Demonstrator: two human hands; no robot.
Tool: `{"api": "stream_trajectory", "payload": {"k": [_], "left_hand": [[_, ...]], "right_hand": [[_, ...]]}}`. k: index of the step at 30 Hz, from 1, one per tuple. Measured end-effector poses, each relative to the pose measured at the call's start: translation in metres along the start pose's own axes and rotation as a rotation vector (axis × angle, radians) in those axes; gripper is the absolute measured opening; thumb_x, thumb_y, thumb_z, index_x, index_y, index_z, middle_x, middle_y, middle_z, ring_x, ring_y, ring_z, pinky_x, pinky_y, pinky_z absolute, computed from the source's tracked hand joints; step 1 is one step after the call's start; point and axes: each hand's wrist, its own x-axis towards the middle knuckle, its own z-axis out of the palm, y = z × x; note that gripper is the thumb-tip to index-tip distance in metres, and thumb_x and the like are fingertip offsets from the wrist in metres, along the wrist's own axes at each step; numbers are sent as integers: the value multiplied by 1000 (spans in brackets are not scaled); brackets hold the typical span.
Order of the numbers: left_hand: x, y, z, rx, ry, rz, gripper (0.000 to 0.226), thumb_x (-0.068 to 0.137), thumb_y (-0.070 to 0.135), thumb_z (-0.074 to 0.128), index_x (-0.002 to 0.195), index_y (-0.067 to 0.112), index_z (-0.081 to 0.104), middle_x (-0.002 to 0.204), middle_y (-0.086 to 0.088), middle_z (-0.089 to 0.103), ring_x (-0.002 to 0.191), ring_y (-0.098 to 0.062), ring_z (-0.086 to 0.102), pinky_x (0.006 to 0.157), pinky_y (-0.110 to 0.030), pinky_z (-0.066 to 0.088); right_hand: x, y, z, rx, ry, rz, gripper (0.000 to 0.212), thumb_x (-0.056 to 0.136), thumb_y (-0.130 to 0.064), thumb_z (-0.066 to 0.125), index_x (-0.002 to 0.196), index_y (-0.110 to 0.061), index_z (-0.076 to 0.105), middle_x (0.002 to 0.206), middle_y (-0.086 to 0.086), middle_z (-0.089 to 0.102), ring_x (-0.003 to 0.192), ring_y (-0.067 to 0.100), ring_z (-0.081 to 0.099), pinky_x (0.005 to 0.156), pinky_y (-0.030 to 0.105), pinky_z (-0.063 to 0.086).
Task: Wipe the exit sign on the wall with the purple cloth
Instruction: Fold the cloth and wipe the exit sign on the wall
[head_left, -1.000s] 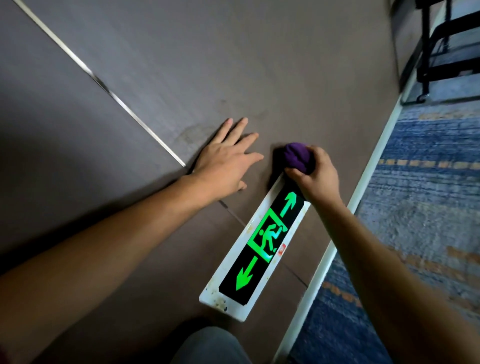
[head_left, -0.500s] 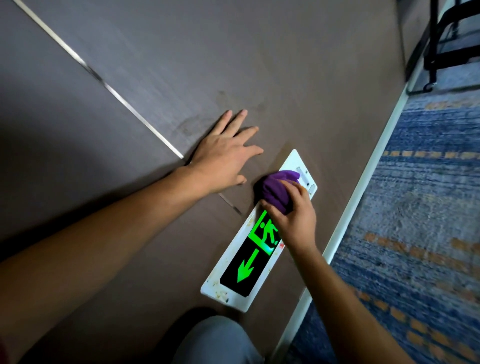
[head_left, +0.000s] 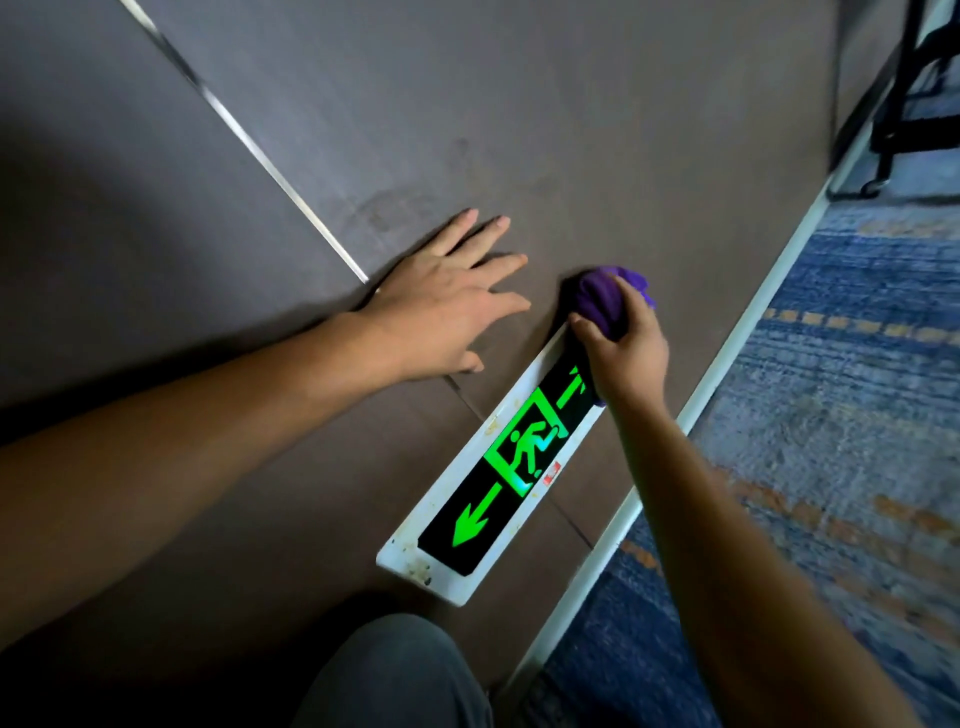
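Observation:
The exit sign (head_left: 511, 457) is a long white-framed panel low on the brown wall, black with a green running figure and two green arrows. A bunched purple cloth (head_left: 602, 299) is pressed against the sign's far end, covering it. My right hand (head_left: 626, 348) is closed around the cloth and hides part of the upper arrow. My left hand (head_left: 441, 306) lies flat on the wall to the left of the sign, fingers spread, holding nothing.
A white skirting strip (head_left: 727, 374) runs along the wall's base beside a blue patterned carpet (head_left: 841, 415). Black metal furniture legs (head_left: 893, 104) stand at the top right. A metal joint strip (head_left: 249, 140) crosses the wall. My grey-clad knee (head_left: 400, 675) is below the sign.
My right hand has slid the cloth from the sign's middle back up to its far end, uncovering the running figure. My left hand stays flat on the wall.

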Motion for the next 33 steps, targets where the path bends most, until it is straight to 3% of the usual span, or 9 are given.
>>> {"api": "stream_trajectory", "payload": {"k": [4, 10, 15, 18, 23, 27, 33], "left_hand": [[0, 3, 0, 27, -2, -12, 83, 80, 63, 72, 152, 33, 43, 168, -6, 27, 158, -38, 7, 128, -54, 1], [-8, 10, 0, 29, -27, -28, 80, 82, 59, 72, 152, 33, 43, 169, -6, 25, 159, -36, 6, 128, -53, 1], [-21, 4, -2, 55, -24, 13, 76, 82, 60, 70, 149, 30, 50, 168, -5, 28, 158, -35, 9, 128, -54, 3], [-30, 4, 0, 90, -24, -5, 74, 83, 62, 67, 147, 29, 51, 168, -4, 27, 159, -34, 9, 127, -56, 4], [-34, 8, 3, 103, -20, 0, 76, 85, 65, 64, 149, 29, 47, 169, -4, 26, 159, -35, 9, 127, -57, 5], [-38, 11, 5, 126, -26, 18, 89, 83, 68, 65, 157, 29, 33, 169, -8, 25, 158, -37, 9, 127, -58, 4], [-48, 16, 13, 181, -22, 32, 96, 85, 63, 66, 160, 20, 25, 168, -10, 26, 158, -37, 11, 127, -57, 4]], "right_hand": [[-43, 2, 14, -13, 33, -35, 65, 83, -28, 81, 144, -24, 59, 145, 3, 60, 135, 23, 55, 102, 23, 39], [-124, -4, 42, -34, 49, -77, 66, 79, -15, 84, 141, -21, 63, 150, 5, 58, 149, 31, 43, 117, 49, 40], [-162, -7, 50, -123, 8, -138, 63, 80, -19, 82, 140, -21, 63, 148, 10, 59, 145, 38, 46, 118, 50, 39], [-161, -11, 41, -156, 7, -128, 60, 85, -28, 80, 141, -22, 62, 146, 7, 62, 146, 35, 44, 119, 50, 35], [-101, -15, 8, -50, 135, -8, 57, 88, -40, 70, 140, -21, 61, 137, 9, 66, 136, 31, 52, 112, 48, 44], [-52, -21, 7, -52, 57, 30, 54, 93, -32, 70, 144, -16, 59, 142, 9, 63, 134, 29, 55, 114, 46, 41], [-104, -31, 41, -70, 85, 14, 49, 94, -25, 73, 140, -13, 63, 143, 15, 61, 132, 33, 56, 112, 46, 42]]}}
